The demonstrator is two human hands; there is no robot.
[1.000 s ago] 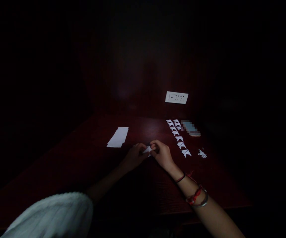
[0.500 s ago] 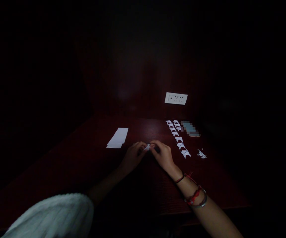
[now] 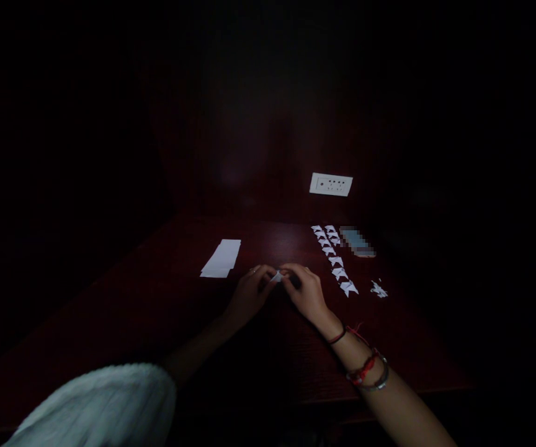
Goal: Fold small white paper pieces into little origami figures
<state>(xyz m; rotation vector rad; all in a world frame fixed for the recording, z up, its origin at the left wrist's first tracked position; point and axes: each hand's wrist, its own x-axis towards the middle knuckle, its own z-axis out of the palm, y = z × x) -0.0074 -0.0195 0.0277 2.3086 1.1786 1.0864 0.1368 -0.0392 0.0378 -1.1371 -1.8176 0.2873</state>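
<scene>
Between my two hands is a small folded piece of white paper, pinched at the middle of the dark red table. My left hand grips its left side between thumb and fingers. From the right, my right hand pinches the other side the same way. Fingertips hide part of the paper. To the right, folded white paper pieces lie in one long row, with a shorter row beside its far end. A stack of white paper strips lies left of my hands.
A phone-like object, blurred by pixels, lies at the back right. Nearer is a little pile of white paper scraps. A white socket plate is on the wall behind the table. The surroundings are very dark.
Both hands stay in nearly the same place, still pinching the folded paper. Its visible part looks slightly different between the fingertips. The view has shifted very slightly.
</scene>
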